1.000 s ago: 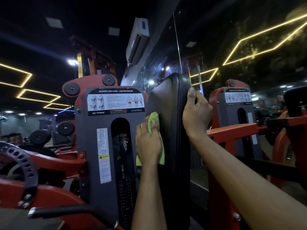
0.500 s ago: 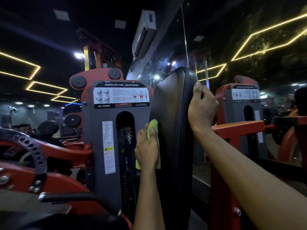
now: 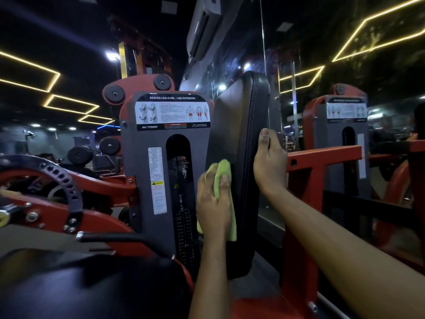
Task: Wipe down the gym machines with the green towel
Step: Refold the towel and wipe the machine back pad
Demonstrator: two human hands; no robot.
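At far left of my feed, a curved adjustment plate [image 3: 69, 180] with a row of holes sits on the red frame [image 3: 99, 217] of the leg machine. A black seat pad [image 3: 92, 286] fills the bottom-left corner, badly blurred.

Next right is the grey weight-stack shroud [image 3: 142, 180], which stands upright. It carries a placard [image 3: 172, 111] headed "SEATED LEG CURL / LEG EXTESION" and, lower down, a warning sticker [image 3: 157, 196]. The slot in the shroud is too dim for me to read.

Left hand [image 3: 213, 203]: its back faces the camera. It grasps the green towel [image 3: 222, 176] with the thumb laid across the cloth. The towel is pressed to the left face of the black back pad [image 3: 239, 134], about mid-height, and a loose end hangs below the palm.

Right hand [image 3: 270, 162]: it clamps the pad's right edge. The thumb points up on the near side and the fingers wrap behind the pad, mostly hidden.

Right of that, a red crossbar [image 3: 322, 155] runs level behind the wrist. The second shroud [image 3: 345, 139] beyond it is probably a reflection in the wall mirror [image 3: 368, 54].
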